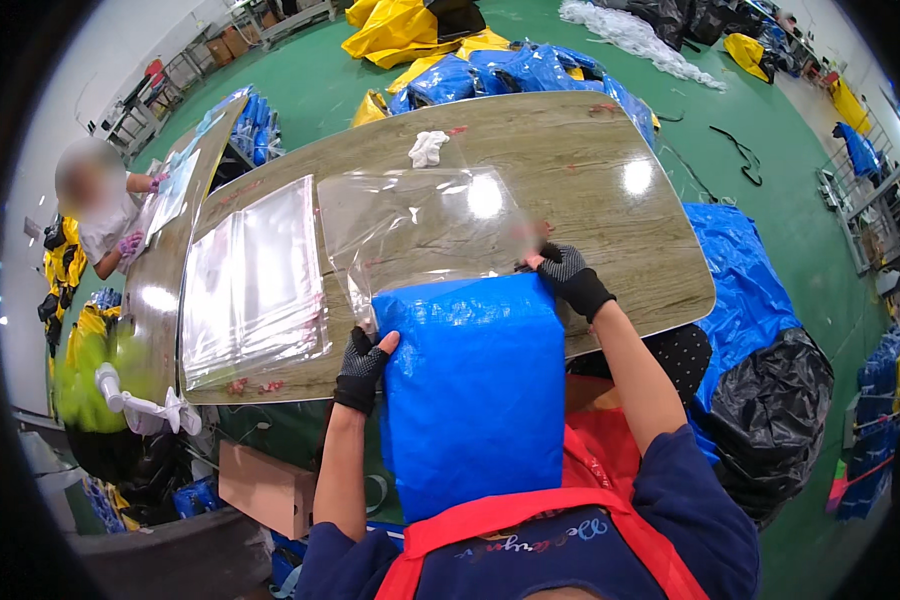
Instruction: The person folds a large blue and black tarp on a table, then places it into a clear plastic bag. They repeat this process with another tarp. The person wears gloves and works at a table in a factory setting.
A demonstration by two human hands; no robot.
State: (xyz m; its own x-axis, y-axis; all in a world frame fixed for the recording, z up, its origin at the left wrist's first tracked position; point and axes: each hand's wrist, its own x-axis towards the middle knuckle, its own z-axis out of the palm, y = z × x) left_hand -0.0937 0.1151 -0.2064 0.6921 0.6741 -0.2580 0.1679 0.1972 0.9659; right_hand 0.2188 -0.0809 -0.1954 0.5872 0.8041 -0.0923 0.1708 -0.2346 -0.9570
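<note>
A folded blue tarp (475, 385) hangs over the near edge of the wooden table (610, 200), its top end at the mouth of a clear plastic bag (420, 225) lying flat on the table. My left hand (363, 368), in a black fingerless glove, grips the tarp's left edge by the bag's opening. My right hand (568, 275), gloved the same way, holds the tarp's upper right corner together with the bag's edge.
A stack of clear bags (255, 280) lies left of the open bag. A white rag (428, 148) sits at the table's far side. Another person (105, 215) works at a neighbouring table on the left. Blue and yellow tarps (510, 70) are piled on the green floor; a black bag (770, 410) stands on my right.
</note>
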